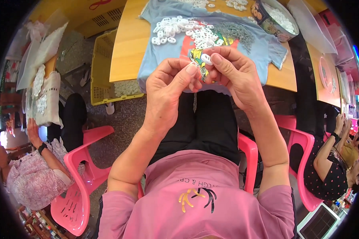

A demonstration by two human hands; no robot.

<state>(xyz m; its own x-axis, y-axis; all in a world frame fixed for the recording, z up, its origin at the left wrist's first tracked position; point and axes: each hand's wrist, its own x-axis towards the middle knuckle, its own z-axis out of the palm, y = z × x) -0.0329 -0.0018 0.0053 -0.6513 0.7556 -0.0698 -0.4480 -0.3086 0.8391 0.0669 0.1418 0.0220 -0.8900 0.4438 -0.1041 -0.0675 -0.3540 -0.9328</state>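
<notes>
My right hand (234, 73) pinches a small white oval plastic piece with two holes (206, 59) between thumb and fingers. Close beside it, my left hand (169, 85) is closed, thumb against forefinger. A bit of white shows at the left fingertips, too small to name. Both hands are raised over the near edge of a light blue shirt (149, 59) spread on the table. Beyond them lies a heap of similar white two-holed pieces (173, 28), partly on the shirt's coloured print. To its right is a pile of tiny grey pieces (237, 32), perhaps springs.
A round tin (283, 36) of white pieces stands at the wooden table's (125, 51) far right. Left of the table, a yellow crate (101, 89) holds more pieces. Pink chairs (83, 167) flank me, with people seated at both sides.
</notes>
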